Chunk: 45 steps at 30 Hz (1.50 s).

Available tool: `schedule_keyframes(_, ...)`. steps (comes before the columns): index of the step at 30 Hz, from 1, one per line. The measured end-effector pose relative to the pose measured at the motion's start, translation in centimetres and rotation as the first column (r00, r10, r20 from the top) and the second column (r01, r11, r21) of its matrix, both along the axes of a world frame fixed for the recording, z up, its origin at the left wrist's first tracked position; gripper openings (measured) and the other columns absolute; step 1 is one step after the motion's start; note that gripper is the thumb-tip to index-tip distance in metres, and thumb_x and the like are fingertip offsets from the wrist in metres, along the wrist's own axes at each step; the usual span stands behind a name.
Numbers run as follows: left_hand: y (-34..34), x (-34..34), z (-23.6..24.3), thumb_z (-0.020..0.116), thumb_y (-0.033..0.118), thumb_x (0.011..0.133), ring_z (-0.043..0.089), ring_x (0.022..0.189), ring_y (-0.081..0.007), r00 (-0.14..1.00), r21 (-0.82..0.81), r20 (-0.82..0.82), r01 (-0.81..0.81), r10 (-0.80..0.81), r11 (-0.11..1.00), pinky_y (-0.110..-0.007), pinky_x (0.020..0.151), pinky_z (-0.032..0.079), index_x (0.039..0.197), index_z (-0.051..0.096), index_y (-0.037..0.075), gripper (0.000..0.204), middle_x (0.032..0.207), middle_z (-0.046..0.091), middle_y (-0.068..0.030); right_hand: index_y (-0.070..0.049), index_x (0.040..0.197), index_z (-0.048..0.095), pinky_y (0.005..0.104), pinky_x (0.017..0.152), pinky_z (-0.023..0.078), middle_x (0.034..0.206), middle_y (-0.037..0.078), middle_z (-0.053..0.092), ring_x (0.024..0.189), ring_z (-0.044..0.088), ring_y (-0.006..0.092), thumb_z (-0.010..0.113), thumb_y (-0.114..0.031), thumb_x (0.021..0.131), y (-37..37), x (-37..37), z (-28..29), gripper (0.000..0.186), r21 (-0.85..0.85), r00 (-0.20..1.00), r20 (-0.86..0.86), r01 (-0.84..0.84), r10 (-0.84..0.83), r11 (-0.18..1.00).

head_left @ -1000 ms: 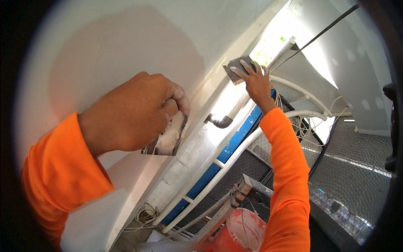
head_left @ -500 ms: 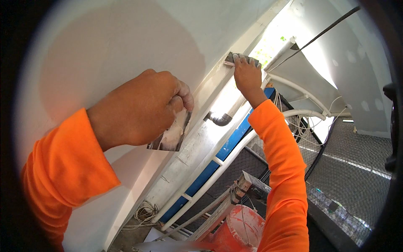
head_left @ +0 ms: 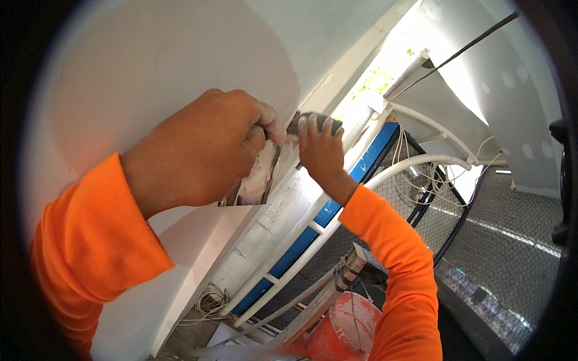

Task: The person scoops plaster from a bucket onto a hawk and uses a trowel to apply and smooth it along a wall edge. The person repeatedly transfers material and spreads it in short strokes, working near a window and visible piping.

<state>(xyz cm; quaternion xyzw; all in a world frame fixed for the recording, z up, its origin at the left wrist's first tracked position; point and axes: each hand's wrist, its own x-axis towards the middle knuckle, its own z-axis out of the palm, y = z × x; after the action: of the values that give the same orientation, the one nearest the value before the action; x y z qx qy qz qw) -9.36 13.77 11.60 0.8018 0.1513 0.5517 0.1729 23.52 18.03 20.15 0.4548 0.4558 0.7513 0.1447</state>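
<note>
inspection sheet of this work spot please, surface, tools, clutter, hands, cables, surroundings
surface: pale wall with shadow on it; cream edge strip slanting alongside
job's things: paste-coated blade; dark flat blade, fingers spread over it
clutter: red bucket with pale smears, low in view
hands: left hand grips the paste-coated blade; right hand holds the dark flat blade; both fingers dusted pale
cables: pale coil near the wall's foot; loose pale loops beneath curved white pipe
surroundings: blue panel, dark mesh; other people: nothing seen
</note>
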Motion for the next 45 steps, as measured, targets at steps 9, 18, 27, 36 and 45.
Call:
schedule_keyframes(9, -0.2, 0.4, -0.4, 0.051, 0.006, 0.107, 0.068, 0.072, -0.0239, 0.979, -0.076, 0.139, 0.158, -0.146, 0.985, -0.038, 0.076, 0.057, 0.114, 0.073, -0.004, 0.025, 0.087, 0.072, -0.0164, -0.009, 0.141, 0.067, 0.0495, 0.096, 0.059, 0.12, 0.02, 0.076, 0.112, 0.074, 0.037, 0.057, -0.021, 0.108, -2.9, 3.2, 11.9, 0.037, 0.197, 0.445, -0.686, -0.647, 0.575, 0.737)
schedule_keyframes(18, -1.5, -0.1, 0.4, 0.047, 0.006, 0.113, 0.068, 0.071, -0.0112, 0.953, -0.272, 0.157, 0.296, -0.261, 0.916, -0.027, 0.06, 0.059, 0.127, 0.068, -0.001, 0.026, 0.094, 0.071, -0.0093, -0.012, 0.134, 0.07, 0.0527, 0.101, 0.056, 0.131, 0.02, 0.072, 0.118, 0.068, 0.0429, 0.05, -0.019, 0.109, -1.2, 6.4, 16.8, 0.032, 0.131, 0.541, -0.647, -0.615, 0.537, 0.777)
schedule_keyframes(27, -2.0, -0.2, 0.4, 0.048, 0.01, 0.114, 0.072, 0.073, -0.0129, 0.938, -0.348, 0.216, 0.332, -0.27, 0.877, -0.027, 0.057, 0.064, 0.137, 0.06, 0.0, 0.028, 0.103, 0.069, -0.0105, -0.015, 0.147, 0.064, 0.0523, 0.112, 0.053, 0.137, 0.018, 0.071, 0.128, 0.066, 0.0422, 0.054, -0.003, 0.104, -5.2, 6.0, -0.2, 0.045, -0.259, 0.581, -0.788, -0.611, 0.202, 0.748)
schedule_keyframes(36, -1.5, 0.1, 0.1, 0.061, 0.015, 0.109, 0.076, 0.091, -0.0156, 0.792, -0.422, 0.396, 0.607, -0.465, 0.674, -0.03, 0.074, 0.07, 0.149, 0.048, 0.002, 0.043, 0.119, 0.068, -0.0115, 0.002, 0.124, 0.065, 0.0282, 0.079, 0.057, 0.108, 0.007, 0.069, 0.089, 0.066, 0.0124, 0.065, -0.032, 0.111, -9.0, 1.9, 4.7, 0.036, 0.52, -0.466, -0.853, -0.795, 0.234, 0.312)
schedule_keyframes(45, -0.9, 1.2, -0.4, 0.06, 0.01, 0.109, 0.08, 0.097, -0.0231, 0.602, -0.23, 0.66, 0.732, -0.45, 0.641, -0.033, 0.077, 0.073, 0.153, 0.044, 0.002, 0.048, 0.129, 0.067, -0.0169, -0.001, 0.129, 0.071, 0.0318, 0.089, 0.056, 0.115, 0.011, 0.072, 0.099, 0.067, 0.0155, 0.066, -0.025, 0.111, -13.2, -7.1, -3.8, 0.03, 0.561, -0.59, -0.807, -0.778, -0.021, 0.284)
